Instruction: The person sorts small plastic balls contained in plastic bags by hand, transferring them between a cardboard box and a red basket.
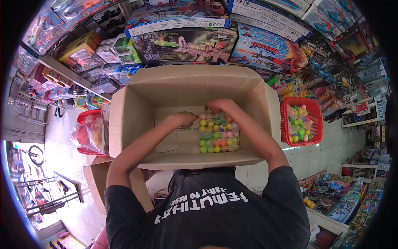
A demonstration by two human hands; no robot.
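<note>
A large open cardboard box (pixel 143 108) stands in front of me, with both my arms reaching into it. In its right half lie small colourful balls (pixel 216 135), yellow, green, orange and pink, in rows under what looks like clear wrapping. My left hand (pixel 185 119) is closed beside the left edge of the rows, its fingers curled; anything in them is hidden. Over the far end of the balls is my right hand (pixel 219 105), with bent fingers pointing down. Whatever those fingertips hold is too small to make out.
A red basket (pixel 317 122) of similar balls stands right of the box. Another red basket (pixel 85 120) with clear plastic bags is on the left. A second cardboard box (pixel 96 182) sits near my left side. Boxed toys (pixel 186 45) are stacked behind.
</note>
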